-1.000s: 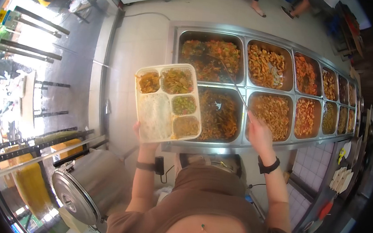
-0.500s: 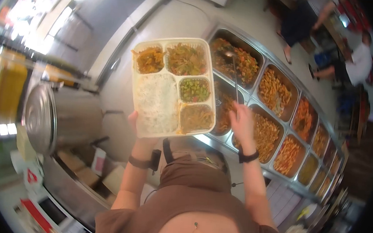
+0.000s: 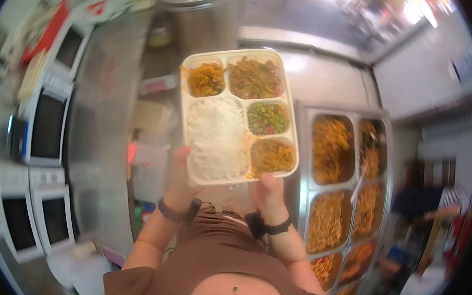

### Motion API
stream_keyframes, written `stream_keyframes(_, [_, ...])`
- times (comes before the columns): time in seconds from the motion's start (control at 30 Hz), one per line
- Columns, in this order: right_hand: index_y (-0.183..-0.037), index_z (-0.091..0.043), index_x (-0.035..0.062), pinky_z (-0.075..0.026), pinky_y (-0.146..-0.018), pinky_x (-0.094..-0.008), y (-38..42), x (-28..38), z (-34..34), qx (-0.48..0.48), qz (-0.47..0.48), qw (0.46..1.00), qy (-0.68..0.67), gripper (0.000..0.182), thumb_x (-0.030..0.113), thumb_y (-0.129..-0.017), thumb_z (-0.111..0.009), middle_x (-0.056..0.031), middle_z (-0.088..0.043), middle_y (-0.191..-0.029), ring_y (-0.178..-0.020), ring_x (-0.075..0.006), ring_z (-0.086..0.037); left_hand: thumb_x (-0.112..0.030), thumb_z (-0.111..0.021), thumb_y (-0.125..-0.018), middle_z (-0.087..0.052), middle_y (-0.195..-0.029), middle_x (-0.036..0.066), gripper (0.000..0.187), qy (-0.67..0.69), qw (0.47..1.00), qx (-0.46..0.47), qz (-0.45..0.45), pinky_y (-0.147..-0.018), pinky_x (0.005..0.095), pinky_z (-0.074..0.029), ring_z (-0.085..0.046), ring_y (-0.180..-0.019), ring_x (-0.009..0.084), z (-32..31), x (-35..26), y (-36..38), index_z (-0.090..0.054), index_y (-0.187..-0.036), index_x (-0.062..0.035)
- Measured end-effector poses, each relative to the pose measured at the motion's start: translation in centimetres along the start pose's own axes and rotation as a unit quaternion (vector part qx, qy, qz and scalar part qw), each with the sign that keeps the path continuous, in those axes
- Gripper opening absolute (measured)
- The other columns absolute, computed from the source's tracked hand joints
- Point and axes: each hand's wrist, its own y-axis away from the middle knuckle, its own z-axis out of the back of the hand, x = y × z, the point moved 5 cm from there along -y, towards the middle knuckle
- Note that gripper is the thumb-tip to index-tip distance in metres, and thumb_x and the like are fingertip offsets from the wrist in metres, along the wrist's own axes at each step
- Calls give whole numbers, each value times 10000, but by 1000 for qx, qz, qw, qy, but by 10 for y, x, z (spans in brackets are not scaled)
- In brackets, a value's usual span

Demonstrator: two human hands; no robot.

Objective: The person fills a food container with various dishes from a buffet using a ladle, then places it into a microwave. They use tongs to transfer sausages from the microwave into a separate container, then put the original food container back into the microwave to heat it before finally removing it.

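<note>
A white compartment tray (image 3: 235, 184) is held up in front of me, with white rice (image 3: 218, 137) in the large section and cooked dishes in the four smaller ones. Green vegetables (image 3: 268, 118) fill the right middle section. My left hand (image 3: 182, 171) grips the tray's lower left side, its thumb at the edge and its other fingers hidden below. At the lower right corner my right hand (image 3: 270, 196) holds the tray, with fingertips at the rim.
Metal food pans (image 3: 326, 220) stand in a counter at the right. A steel worktop (image 3: 104, 113) and several microwave-like appliances (image 3: 50, 123) are at the left. Behind the tray is a large lidded pot (image 3: 200, 15). A person (image 3: 447, 205) is at the far right.
My view has turned, so the food pans now lie further right and the appliances show at the left. My right hand has left the serving spoon's handle area and taken hold of the tray.
</note>
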Motion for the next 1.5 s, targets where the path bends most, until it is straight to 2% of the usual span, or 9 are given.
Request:
stream_keyframes(0.37, [-1332,-372,38,-319,-1064,-448,-32,-128,-31,97,-248,964,-1,710,128,-684,-648,-128,-456,-1327,-1240,-302,-420,-284,-368,-981,-560,-1187,124,428,-66,934,-278,-217,-957,388,-431,-537,-1103,262,179,-130,127,-387,-1323,-27])
stream_keyframes(0.57, [-1334,-359,19,-337,-1051,-474,-43,-102,-22,150,-291,945,-4,716,142,-692,-653,-154,-433,-1340,-1249,-320,-406,-27,-361,-910,-512,-1222,144,498,-319,630,-474,-526,-911,385,-446,-567,-1011,262,282,-160,180,-282,-1395,-111])
stream_keyframes(0.63, [-1334,-359,17,-329,-1055,-486,-38,-101,-26,137,-317,938,29,719,150,-690,-651,-166,-425,-1343,-1249,-329,-403,-17,-384,-887,-423,-1320,191,539,-528,575,-624,7,-954,431,-399,-512,-1104,299,272,-141,208,-294,-1401,-156])
stream_keyframes(0.67, [-1333,-365,22,-324,-1055,-489,-36,-92,-28,134,-309,941,38,718,148,-685,-649,-158,-425,-1346,-1244,-329,-407,-17,-384,-887,-423,-1320,191,539,-509,588,-628,8,-954,431,-399,-512,-1104,299,269,-124,213,-294,-1401,-156])
stream_keyframes(0.8, [-1333,-399,50,-275,-1072,-488,-48,-84,-28,141,-339,927,80,765,152,-624,-668,-118,-424,-1363,-1256,-326,-384,-126,-392,-901,-456,-1277,234,422,-637,261,-713,-136,-977,476,-351,-404,-1212,338,277,-53,237,-407,-1309,-19])
stream_keyframes(1.0, [-1339,-379,15,-289,-1066,-510,-71,-116,-83,323,-448,818,160,744,133,-657,-651,-169,-439,-1345,-1237,-349,-409,-109,-501,-790,-564,-1099,188,267,-449,478,-722,-221,-910,438,-390,-508,-1058,329,203,29,236,-612,-1003,7])
stream_keyframes(1.03, [-1338,-380,15,-291,-1065,-510,-69,-131,-98,360,-475,784,173,744,132,-655,-651,-168,-439,-1345,-1237,-349,-409,-169,-526,-777,-559,-1125,162,276,-570,443,-688,-72,-939,426,-345,-469,-1107,299,192,41,216,-620,-987,-16])
stream_keyframes(1.2, [-1336,-383,17,-297,-1062,-510,-9,-183,-175,518,-567,616,179,746,130,-648,-648,-166,-439,-1344,-1235,-350,-411,-301,-554,-763,-486,-1269,119,459,-564,278,-778,-6,-987,475,-242,-420,-1164,234,181,96,169,-540,-1154,-62])
stream_keyframes(1.5, [-1332,-388,20,-310,-1056,-510,68,-220,-228,582,-644,478,135,749,126,-635,-643,-163,-440,-1343,-1232,-352,-414,-302,-534,-788,-397,-1382,127,429,-487,332,-807,-28,-981,470,-262,-415,-1193,251,164,106,180,-518,-1167,-104])
